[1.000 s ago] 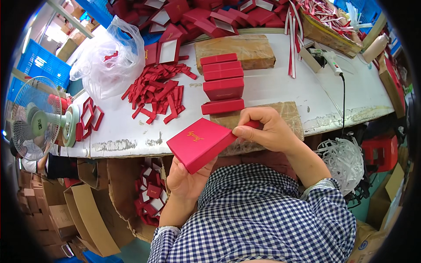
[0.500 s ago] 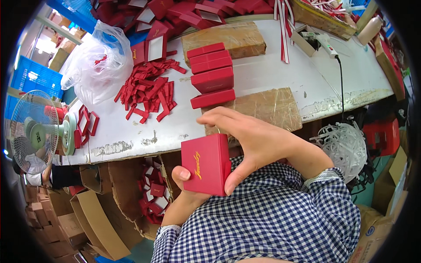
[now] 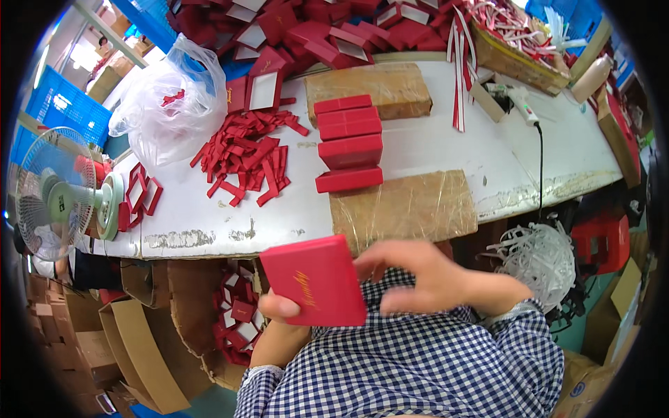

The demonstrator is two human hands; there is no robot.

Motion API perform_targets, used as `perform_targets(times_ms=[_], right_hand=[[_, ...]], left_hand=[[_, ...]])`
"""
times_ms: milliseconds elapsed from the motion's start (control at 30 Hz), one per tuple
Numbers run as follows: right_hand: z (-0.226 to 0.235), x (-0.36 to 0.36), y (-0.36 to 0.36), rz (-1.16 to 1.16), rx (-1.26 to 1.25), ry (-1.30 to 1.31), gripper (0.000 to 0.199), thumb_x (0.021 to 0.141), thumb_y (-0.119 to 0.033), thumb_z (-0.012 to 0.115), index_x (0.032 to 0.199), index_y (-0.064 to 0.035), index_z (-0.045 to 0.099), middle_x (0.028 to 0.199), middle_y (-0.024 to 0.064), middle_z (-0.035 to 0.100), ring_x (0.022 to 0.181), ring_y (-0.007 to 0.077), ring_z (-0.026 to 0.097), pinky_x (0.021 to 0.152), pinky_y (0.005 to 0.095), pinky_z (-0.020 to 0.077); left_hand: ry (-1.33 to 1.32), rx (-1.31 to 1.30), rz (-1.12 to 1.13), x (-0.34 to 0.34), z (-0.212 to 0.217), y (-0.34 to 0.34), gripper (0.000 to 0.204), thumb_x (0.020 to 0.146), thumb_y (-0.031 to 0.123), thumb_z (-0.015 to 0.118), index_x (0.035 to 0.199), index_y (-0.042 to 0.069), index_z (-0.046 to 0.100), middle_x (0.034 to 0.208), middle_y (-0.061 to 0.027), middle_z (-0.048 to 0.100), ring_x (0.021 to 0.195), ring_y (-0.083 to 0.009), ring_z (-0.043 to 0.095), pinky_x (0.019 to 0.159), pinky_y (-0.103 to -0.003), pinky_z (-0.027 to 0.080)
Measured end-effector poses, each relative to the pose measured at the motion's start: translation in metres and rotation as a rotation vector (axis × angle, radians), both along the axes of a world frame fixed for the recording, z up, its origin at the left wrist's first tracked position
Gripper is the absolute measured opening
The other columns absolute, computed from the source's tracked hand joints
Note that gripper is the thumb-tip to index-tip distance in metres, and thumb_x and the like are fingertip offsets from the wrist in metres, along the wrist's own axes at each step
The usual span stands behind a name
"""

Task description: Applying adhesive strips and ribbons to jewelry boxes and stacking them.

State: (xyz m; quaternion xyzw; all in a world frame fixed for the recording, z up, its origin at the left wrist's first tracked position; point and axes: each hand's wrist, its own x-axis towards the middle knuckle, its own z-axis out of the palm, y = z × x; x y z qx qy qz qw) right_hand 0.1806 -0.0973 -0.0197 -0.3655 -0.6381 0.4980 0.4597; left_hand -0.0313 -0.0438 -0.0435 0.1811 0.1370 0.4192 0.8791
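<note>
My left hand [image 3: 284,320] grips a red jewelry box [image 3: 315,282] with gold lettering, its thumb on the front face near the lower left. The box is tilted and held before my body, just below the table's near edge. At its right side is my right hand [image 3: 428,279], slightly blurred, thumb and forefinger spread. A fingertip comes close to the box's right edge; whether it touches I cannot tell. Beyond the hands, several red boxes [image 3: 350,152] stand in a row on the white table [image 3: 188,226]. Left of them lies a heap of short red strips [image 3: 244,157].
Taped cardboard slabs [image 3: 411,202] lie near and behind the row. A large pile of red boxes and lids [image 3: 306,31] covers the back. At the left are a white plastic bag [image 3: 167,111] and a fan [image 3: 59,191]. Under the table, a carton [image 3: 188,306] holds red pieces.
The box has tilted and moved slightly down in my left hand. My right hand has shifted down, away from around the box's upper and right edges. The head view has shifted a little.
</note>
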Motion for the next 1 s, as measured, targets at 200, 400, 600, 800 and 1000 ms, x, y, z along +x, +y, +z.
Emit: perform_targets(times_ms=[200,400,600,800,1000], right_hand=[[0.016,0.01,-0.02,-0.278,-0.087,0.094,0.04,0.085,-0.015,0.068,0.115,0.0021,0.048,0.105,0.0104,0.059,0.095,0.0201,0.059,0.085,0.0315,0.0467],[0.015,0.123,0.071,-0.908,0.268,-0.043,0.031,0.086,-0.009,0.066,0.112,0.002,0.054,0.099,0.007,0.063,0.088,0.0095,0.058,0.076,0.0251,0.0477],[0.009,0.135,0.16,-0.713,0.321,-0.348,0.034,0.079,-0.014,0.072,0.107,0.001,0.059,0.087,0.0081,0.065,0.076,0.0079,0.057,0.069,0.025,0.0474],[0.019,0.129,0.19,-0.737,0.306,-0.382,0.03,0.079,-0.014,0.071,0.101,0.0015,0.057,0.085,0.008,0.064,0.077,0.0086,0.058,0.069,0.0262,0.0476],[0.053,0.094,0.177,-0.624,0.091,-0.202,0.025,0.084,-0.012,0.066,0.103,0.0,0.057,0.095,0.0047,0.064,0.085,0.0074,0.059,0.078,0.023,0.0483]], left_hand=[[0.357,0.798,-0.273,0.015,0.009,0.012,0.081,0.066,0.012,0.077,0.136,-0.003,0.037,0.137,-0.0172,0.044,0.127,-0.0285,0.043,0.1,-0.041,0.04],[1.218,1.386,0.059,0.018,-0.007,0.103,0.14,0.047,0.043,0.091,0.147,0.001,0.001,0.151,-0.0209,0.015,0.14,-0.0342,0.019,0.11,-0.046,0.022],[1.094,1.165,0.061,0.064,-0.056,0.144,0.134,0.057,0.033,0.089,0.146,0.001,-0.005,0.15,-0.0249,0.014,0.139,-0.0332,0.02,0.11,-0.042,0.024],[0.857,1.032,0.06,0.077,-0.03,0.139,0.128,0.061,0.037,0.086,0.143,-0.007,-0.003,0.139,-0.0244,0.029,0.127,-0.0354,0.038,0.103,-0.042,0.035],[1.321,1.463,0.316,0.061,0.003,0.138,0.128,0.059,0.039,0.086,0.145,-0.003,0.002,0.15,-0.0253,0.014,0.132,-0.0356,0.034,0.106,-0.042,0.032]])
